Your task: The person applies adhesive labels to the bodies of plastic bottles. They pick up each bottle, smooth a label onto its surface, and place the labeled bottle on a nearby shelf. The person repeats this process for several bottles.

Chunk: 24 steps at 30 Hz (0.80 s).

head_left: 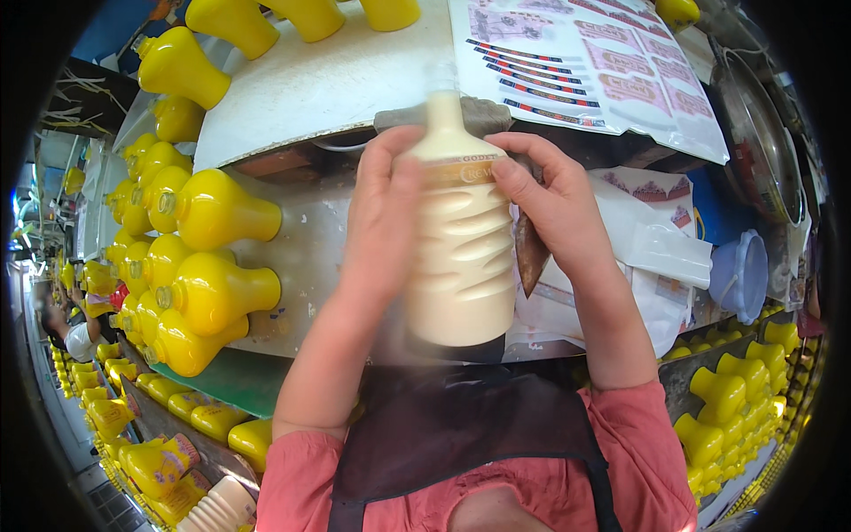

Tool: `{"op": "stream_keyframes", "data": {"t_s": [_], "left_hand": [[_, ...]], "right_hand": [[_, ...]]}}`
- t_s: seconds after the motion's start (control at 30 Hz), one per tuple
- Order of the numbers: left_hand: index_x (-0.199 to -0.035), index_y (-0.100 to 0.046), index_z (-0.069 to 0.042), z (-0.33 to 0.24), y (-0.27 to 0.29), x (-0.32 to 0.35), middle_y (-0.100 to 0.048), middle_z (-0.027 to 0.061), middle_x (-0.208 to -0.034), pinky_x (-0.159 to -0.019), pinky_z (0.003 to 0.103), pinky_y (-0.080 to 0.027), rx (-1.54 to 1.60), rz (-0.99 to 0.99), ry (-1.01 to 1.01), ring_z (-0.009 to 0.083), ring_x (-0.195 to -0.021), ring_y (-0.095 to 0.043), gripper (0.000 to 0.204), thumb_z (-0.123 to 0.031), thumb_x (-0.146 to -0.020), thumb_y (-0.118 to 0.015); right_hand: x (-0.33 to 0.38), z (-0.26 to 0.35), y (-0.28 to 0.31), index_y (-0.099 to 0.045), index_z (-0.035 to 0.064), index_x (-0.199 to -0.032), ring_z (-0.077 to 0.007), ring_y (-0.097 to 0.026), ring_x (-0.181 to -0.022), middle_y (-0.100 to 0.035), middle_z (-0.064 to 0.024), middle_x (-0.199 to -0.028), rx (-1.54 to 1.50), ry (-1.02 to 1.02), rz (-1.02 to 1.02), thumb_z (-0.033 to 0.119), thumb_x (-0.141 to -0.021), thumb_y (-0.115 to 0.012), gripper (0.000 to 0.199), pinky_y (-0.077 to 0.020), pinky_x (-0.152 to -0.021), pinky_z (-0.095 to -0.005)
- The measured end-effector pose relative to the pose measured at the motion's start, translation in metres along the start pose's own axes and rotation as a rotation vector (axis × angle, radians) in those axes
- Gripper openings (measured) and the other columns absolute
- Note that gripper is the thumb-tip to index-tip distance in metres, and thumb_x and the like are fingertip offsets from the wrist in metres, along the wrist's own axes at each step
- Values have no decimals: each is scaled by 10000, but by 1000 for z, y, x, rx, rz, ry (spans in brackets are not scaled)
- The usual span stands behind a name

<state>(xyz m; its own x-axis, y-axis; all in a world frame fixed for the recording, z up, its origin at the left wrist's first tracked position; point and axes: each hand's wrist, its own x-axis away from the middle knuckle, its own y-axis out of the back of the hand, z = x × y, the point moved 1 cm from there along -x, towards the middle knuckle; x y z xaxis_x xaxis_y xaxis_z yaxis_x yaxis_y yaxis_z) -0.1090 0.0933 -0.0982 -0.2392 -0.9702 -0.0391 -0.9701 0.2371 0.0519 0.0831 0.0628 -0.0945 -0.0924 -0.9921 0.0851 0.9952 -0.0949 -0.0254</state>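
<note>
Upright in the view, a cream-coloured bottle [461,275] with slanting wavy ridges lies between my hands, its neck pointing away from me. A gold label strip [456,173] runs across its shoulder. My right hand [551,191] grips the right side, with the thumb pressed on the strip's end. On the opposite side my left hand [383,208] is curled against the bottle, its thumb smeared by motion. A dark rest [486,113] sits behind the bottle neck. The fingertips behind the bottle are hidden.
Yellow bottles [226,208] crowd the left side, with more on the lower right. A white board [301,97] and printed label sheets [576,66] lie at the far side. A pale blue bucket [740,275] stands to the right. Another person [80,337] is at far left.
</note>
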Motion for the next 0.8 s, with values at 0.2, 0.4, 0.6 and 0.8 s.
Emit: {"op": "stream_keyframes", "data": {"t_s": [0.2, 0.4, 0.6, 0.8], "left_hand": [[-1324, -508, -10, 1, -5, -3, -535, 169, -1293, -1078, 365, -395, -131, -27, 11, 262, -1225, -518, 427, -274, -997, -581], [-1334, -498, -14, 1, -4, -2, -530, 170, -1297, -1090, 370, -382, -117, -19, 17, 270, -1235, -510, 437, -282, -999, -580], [-1327, -498, -13, 2, -3, -3, -526, 172, -1299, -1094, 372, -376, -138, -18, -2, 278, -1238, -506, 431, -283, -999, -574], [-1364, -456, -41, 5, -1, -3, -554, 80, -1239, -996, 275, -435, -265, 9, -36, 123, -1117, -519, 365, -266, -1082, -510]], "right_hand": [[-2, 0, -4, -688, -7, -1167, -76, -620, -887, -689, -39, -1004, -32, -27, 12, 240, -912, -747, 360, -510, -782, -244], [-2, -1, -4, -695, -7, -1156, -78, -629, -882, -701, -38, -996, -49, -20, -6, 236, -895, -765, 363, -519, -781, -248], [-3, -4, -5, -697, -7, -1147, -76, -632, -872, -711, -43, -993, -92, -44, 2, 239, -889, -771, 363, -522, -776, -248], [-5, -2, 0, -689, 7, -1157, -70, -629, -864, -700, -22, -976, -157, -93, 32, 235, -923, -747, 332, -521, -776, -241]]}}
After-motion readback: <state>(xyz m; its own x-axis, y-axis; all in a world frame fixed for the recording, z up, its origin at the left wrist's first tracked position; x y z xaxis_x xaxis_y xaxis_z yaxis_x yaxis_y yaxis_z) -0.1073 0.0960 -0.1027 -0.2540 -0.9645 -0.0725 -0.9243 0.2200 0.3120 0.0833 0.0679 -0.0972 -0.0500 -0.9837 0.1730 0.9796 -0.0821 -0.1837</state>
